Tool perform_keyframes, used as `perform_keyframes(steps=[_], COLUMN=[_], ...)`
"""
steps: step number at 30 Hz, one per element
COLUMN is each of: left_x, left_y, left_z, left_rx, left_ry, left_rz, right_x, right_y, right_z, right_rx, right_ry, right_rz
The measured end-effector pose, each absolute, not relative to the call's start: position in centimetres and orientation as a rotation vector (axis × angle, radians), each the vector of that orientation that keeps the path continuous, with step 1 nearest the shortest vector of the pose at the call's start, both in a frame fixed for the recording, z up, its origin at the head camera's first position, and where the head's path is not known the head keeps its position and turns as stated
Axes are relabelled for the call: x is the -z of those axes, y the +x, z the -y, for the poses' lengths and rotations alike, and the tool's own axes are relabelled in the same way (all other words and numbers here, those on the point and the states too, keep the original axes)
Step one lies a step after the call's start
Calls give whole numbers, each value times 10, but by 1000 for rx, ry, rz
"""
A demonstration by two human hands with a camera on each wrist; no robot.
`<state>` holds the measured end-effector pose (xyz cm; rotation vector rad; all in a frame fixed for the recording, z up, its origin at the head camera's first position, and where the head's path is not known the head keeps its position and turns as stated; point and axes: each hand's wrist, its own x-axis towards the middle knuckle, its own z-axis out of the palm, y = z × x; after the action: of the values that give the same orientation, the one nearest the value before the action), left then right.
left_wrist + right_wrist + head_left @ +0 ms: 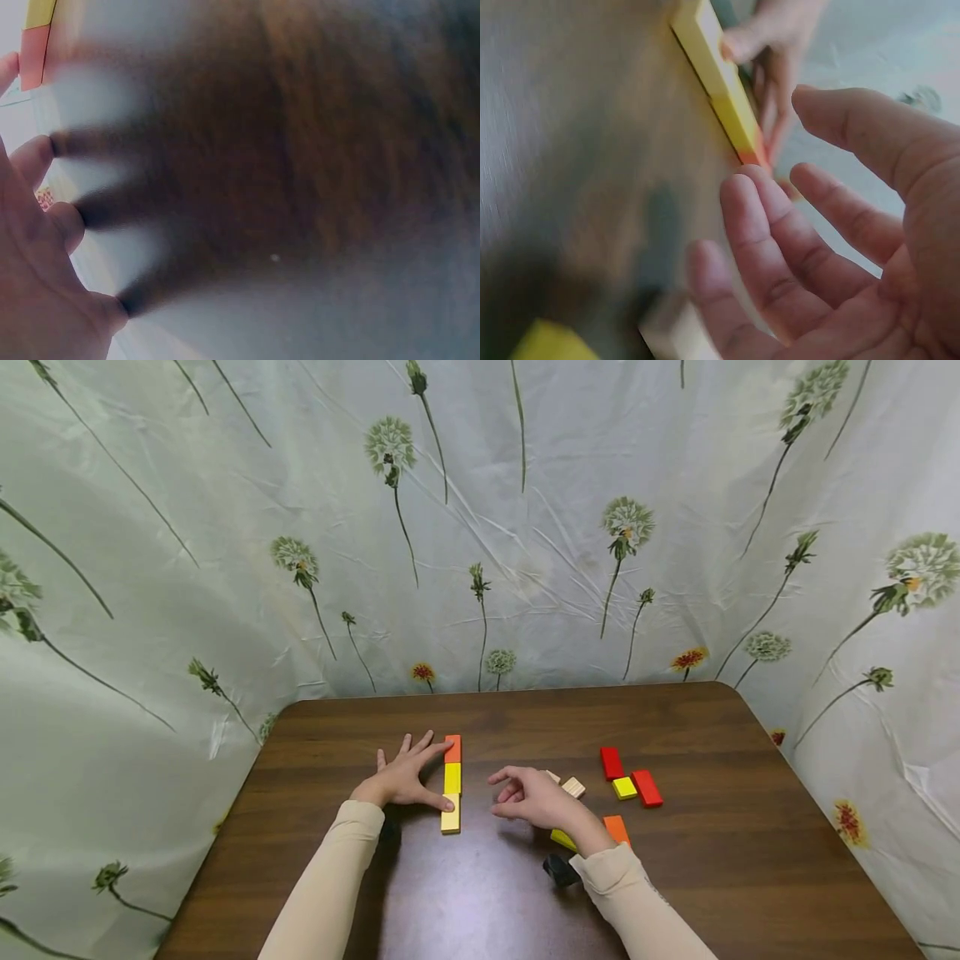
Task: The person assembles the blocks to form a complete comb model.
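Note:
A straight row lies on the table, made of an orange block, a yellow block and a pale yellow block. My left hand is spread along the row's left side. Its thumb touches the pale yellow block and its index finger reaches the orange one; the other fingers stretch out over the wood. To the right of the row, my right hand hovers with loosely bent fingers and holds nothing. In the right wrist view its palm shows bare, with the row beyond its fingertips.
Right of the right hand lie two red blocks, a small yellow block and a natural wood block. Partly behind the right forearm are an orange block and a yellow block. A flowered curtain hangs behind the table.

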<state>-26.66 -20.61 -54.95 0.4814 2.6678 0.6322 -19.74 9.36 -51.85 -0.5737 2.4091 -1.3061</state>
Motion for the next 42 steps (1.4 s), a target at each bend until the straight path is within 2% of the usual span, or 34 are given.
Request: perform_keyframes(steps=[13, 23, 29, 34, 42], left_x=[547, 564, 559, 557, 558], left_y=[-263, -273, -270, -269, -270], left_z=[206, 210, 209, 209, 208], left_rx=[-694, -643, -656, -681, -639], left_ry=[493, 499, 521, 523, 500], left_rz=[-2653, -2687, -2687, -2678, -2685], right_x=[502, 505, 507, 502, 500], right_y=[-197, -187, -184, -181, -174], right_z=[-160, -170, -175, -198, -240], right_rx=[1359, 1412, 1412, 1439, 1283], right_ry=[-504, -470, -471, -483, -228], right_rz=[-2469, -2430, -2427, -2501, -2716])
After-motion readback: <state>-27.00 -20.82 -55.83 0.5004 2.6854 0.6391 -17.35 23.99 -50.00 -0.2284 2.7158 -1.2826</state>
